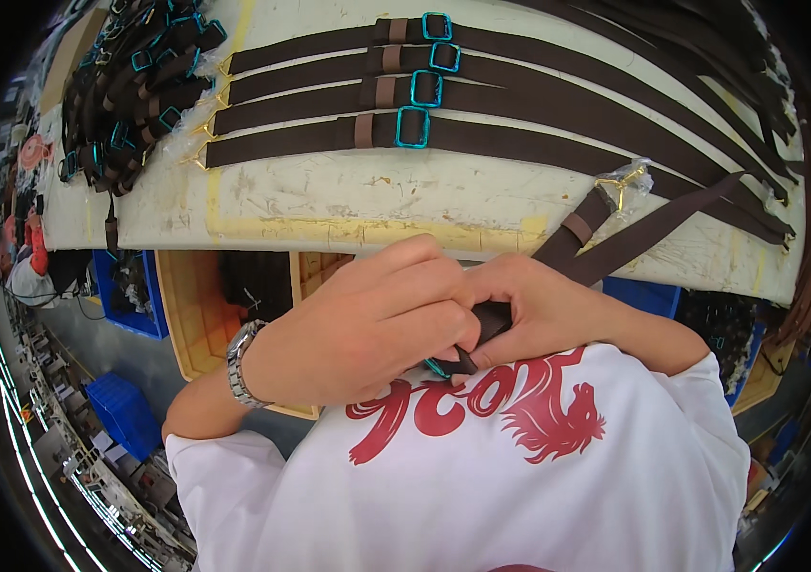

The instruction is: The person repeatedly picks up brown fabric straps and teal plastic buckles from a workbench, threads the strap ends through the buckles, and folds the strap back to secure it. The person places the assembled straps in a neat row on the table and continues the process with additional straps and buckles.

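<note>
My left hand [367, 319], a metal watch on its wrist, and my right hand [553, 310] meet in front of my chest. Both are closed on a dark brown webbing strap [658, 234]. A piece of teal buckle [436, 368] peeks out under my left fingers; most of it is hidden. From my right hand the strap runs up over the table edge. One end there has a brown keeper loop [578, 228] and a gold hook [621, 191] in clear plastic. How the strap passes through the buckle cannot be made out.
Several finished straps with teal buckles [412, 127] lie side by side across the white table [319, 195]. A heap of similar straps [143, 91] sits at the far left. Below the edge stand a yellow crate [186, 324] and blue crates [124, 415]. Another person [31, 272] is at left.
</note>
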A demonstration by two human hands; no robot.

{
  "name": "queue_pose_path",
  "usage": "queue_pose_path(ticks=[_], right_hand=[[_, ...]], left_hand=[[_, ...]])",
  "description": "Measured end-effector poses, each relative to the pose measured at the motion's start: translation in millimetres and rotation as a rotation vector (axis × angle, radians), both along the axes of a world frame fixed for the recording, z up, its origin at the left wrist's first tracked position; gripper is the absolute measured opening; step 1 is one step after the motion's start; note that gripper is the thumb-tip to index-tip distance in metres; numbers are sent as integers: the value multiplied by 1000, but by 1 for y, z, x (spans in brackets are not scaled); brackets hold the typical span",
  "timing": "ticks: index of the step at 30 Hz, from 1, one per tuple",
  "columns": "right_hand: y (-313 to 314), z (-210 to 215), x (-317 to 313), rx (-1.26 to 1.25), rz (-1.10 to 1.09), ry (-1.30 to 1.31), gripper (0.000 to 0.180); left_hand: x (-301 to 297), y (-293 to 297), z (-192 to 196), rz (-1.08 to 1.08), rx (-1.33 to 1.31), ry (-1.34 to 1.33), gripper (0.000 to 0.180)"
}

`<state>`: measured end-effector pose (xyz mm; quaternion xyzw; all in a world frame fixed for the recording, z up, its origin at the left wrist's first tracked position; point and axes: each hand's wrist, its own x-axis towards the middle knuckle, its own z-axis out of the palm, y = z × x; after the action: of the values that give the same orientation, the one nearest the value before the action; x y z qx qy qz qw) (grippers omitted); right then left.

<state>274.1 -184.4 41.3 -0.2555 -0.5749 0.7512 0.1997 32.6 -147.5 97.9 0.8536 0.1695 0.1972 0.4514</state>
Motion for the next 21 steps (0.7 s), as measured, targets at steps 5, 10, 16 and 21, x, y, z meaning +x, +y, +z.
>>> queue_pose_path(ticks=[5,10,16,21], right_hand=[[0,10,3,-134,-29,-12,38],[0,0,1,-143,-54,6,49],[14,13,-2,-173,-171,52,49],[22,13,6,-113,-118,58,43]], left_hand=[[8,17,7,4,-62,-49,22],[-6,17,-12,-6,-302,-47,24],[3,7,-8,296,-876,-481,23],[-1,-1,-9,352,-807,-450,22]])
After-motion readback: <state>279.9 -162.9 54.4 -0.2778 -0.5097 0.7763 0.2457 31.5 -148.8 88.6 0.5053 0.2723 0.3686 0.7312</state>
